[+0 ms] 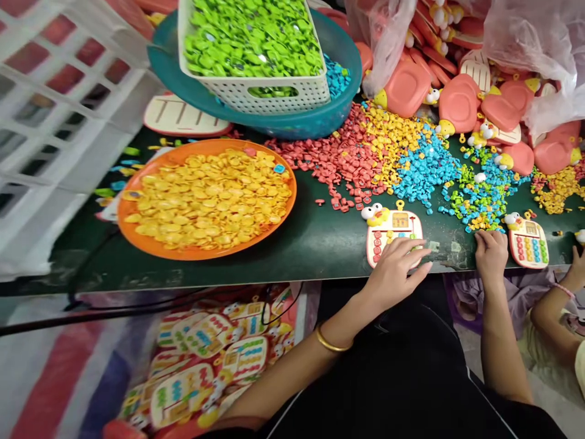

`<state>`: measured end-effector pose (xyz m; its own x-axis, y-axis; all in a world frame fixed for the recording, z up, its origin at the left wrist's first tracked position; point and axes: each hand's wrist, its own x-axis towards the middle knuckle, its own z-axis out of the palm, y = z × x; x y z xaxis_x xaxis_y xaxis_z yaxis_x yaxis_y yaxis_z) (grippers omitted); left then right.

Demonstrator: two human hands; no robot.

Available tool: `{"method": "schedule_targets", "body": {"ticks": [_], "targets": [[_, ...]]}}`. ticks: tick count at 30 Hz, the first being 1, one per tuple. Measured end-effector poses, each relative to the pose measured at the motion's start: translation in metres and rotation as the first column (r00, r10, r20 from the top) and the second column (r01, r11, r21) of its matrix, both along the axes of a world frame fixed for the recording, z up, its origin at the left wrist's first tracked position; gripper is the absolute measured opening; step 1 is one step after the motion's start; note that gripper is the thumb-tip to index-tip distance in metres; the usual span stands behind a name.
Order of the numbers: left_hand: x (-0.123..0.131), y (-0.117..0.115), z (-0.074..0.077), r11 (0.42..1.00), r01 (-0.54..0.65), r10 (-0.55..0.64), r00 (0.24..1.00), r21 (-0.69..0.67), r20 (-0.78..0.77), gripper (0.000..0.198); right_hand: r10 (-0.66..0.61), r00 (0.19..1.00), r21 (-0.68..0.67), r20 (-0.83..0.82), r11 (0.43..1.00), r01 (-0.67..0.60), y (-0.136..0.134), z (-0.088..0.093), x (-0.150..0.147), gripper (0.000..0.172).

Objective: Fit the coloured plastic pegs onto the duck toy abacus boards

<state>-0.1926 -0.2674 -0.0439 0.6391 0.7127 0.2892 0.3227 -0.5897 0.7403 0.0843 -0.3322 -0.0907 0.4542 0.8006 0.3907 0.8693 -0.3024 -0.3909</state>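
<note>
Calculator toy (395, 223): lies face up on the green table (320, 244), close to the near edge. Judged, that keeps its button face within easy reach.
Left hand (398, 262): rests palm down on the toy's lower half, fingers loose and spread, not closed around anything. The flat press looks like a way to steady the toy.
Right hand (491, 253): sits on the table just beside the toy, fingertips curled down at the foot of the mixed heap (479, 198). I cannot tell whether it pinches a piece.
Loose heaps: red pieces (338, 160), yellow pieces (388, 137) and blue pieces (425, 167) lie mostly apart by colour, just behind the toy, probably so that one colour can be picked at a time.
Orange tray (120, 210): holds larger yellow caps (205, 195), well to the left.
White basket (274, 96): full of green caps (251, 36), it stands tilted in a teal basin (297, 126).
Second toy (530, 245): lies to the right, near a co-worker's hand (578, 263).
Pink shells (457, 103): piled at the back right.
</note>
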Motion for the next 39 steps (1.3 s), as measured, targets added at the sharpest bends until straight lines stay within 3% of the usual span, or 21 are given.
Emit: {"method": "schedule_targets", "body": {"ticks": [5, 13, 16, 18, 20, 22, 23, 24, 28, 32, 33, 35, 37, 39], "targets": [[0.0, 0.004, 0.0, 1.0, -0.026, 0.026, 0.999, 0.017, 0.034, 0.024, -0.097, 0.995, 0.131, -0.036, 0.986, 0.101, 0.002, 0.0, -0.006, 0.032], [-0.025, 0.02, -0.009, 0.98, -0.197, 0.195, 0.978, 0.024, 0.07, 0.022, 0.053, 0.999, 0.003, -0.01, 0.999, -0.053, 0.017, 0.01, -0.001, 0.029], [-0.022, 0.017, -0.005, 0.98, -0.199, 0.199, 0.972, -0.02, 0.123, 0.02, 0.057, 0.983, 0.08, -0.175, 0.996, -0.043, 0.017, 0.022, -0.015, 0.026], [-0.015, 0.011, 0.004, 0.985, -0.148, 0.162, 0.971, -0.088, 0.178, 0.021, 0.136, 0.885, 0.176, -0.445, 0.982, -0.063, 0.013, 0.035, -0.037, 0.023], [-0.005, 0.004, 0.015, 0.977, -0.054, 0.102, 0.967, -0.204, 0.232, 0.022, 0.259, 0.653, 0.236, -0.711, 0.964, -0.125, 0.007, 0.05, -0.065, 0.02], [0.004, -0.001, 0.024, 0.928, 0.035, 0.078, 0.955, -0.37, 0.286, 0.025, 0.328, 0.444, 0.26, -0.834, 0.943, -0.21, 0.001, 0.063, -0.094, 0.017], [0.007, -0.003, 0.027, 0.891, 0.056, 0.095, 0.947, -0.451, 0.306, 0.026, 0.342, 0.411, 0.263, -0.845, 0.935, -0.237, -0.001, 0.068, -0.106, 0.015], [0.009, -0.004, 0.029, 0.855, 0.061, 0.122, 0.942, -0.516, 0.313, 0.028, 0.35, 0.43, 0.266, -0.832, 0.932, -0.245, -0.003, 0.072, -0.116, 0.013], [0.005, -0.004, 0.026, 0.767, 0.029, 0.212, 0.931, -0.641, 0.296, 0.034, 0.395, 0.659, 0.249, -0.639, 0.918, -0.309, -0.001, 0.077, -0.13, 0.014], [-0.004, -0.003, 0.021, 0.662, 0.081, 0.249, 0.914, -0.745, 0.321, 0.038, 0.527, 0.674, 0.161, -0.518, 0.834, -0.528, 0.005, 0.08, -0.123, 0.019], [-0.006, -0.002, 0.02, 0.668, 0.065, 0.249, 0.919, -0.741, 0.305, 0.038, 0.551, 0.673, 0.149, -0.494, 0.816, -0.559, 0.008, 0.081, -0.121, 0.019], [-0.008, 0.002, 0.019, 0.756, -0.021, 0.234, 0.942, -0.654, 0.24, 0.037, 0.582, 0.68, 0.133, -0.447, 0.795, -0.592, 0.018, 0.081, -0.118, 0.017], [-0.011, 0.01, 0.015, 0.877, -0.162, 0.263, 0.95, -0.452, 0.17, 0.031, 0.585, 0.696, 0.116, -0.416, 0.793, -0.598, 0.033, 0.075, -0.114, 0.017], [-0.014, 0.021, 0.007, 0.917, -0.33, 0.365, 0.921, -0.222, 0.136, 0.024, 0.559, 0.733, 0.083, -0.386, 0.813, -0.577, 0.051, 0.066, -0.108, 0.018]]}}
